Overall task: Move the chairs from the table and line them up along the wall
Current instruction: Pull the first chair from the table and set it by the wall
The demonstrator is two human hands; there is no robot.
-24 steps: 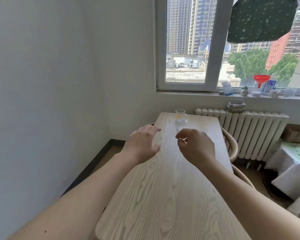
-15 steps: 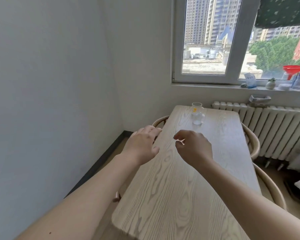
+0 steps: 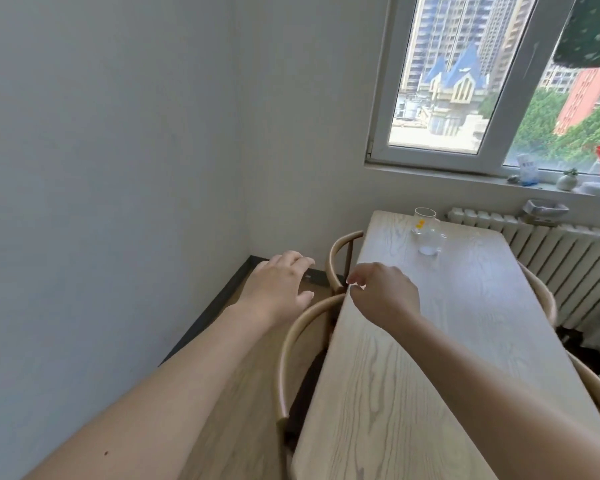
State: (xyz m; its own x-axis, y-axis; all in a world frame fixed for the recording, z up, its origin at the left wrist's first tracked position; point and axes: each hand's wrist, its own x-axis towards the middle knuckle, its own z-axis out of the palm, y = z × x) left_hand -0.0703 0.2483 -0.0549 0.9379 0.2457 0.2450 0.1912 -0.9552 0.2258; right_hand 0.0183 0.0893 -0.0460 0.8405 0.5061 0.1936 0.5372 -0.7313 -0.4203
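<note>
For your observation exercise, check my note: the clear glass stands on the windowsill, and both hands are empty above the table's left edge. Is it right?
Not quite. The head view shows the glass standing on the table, not the windowsill. The left hand and right hand are empty, as noted.

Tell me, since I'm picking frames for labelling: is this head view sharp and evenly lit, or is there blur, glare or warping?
Head view: daylight from the window lights the table softly, no harsh glare; wide-angle warping tilts the window frame and bends the wall; the dark cloth at top right is smeared; both the left hand and right hand look slightly soft.
</note>
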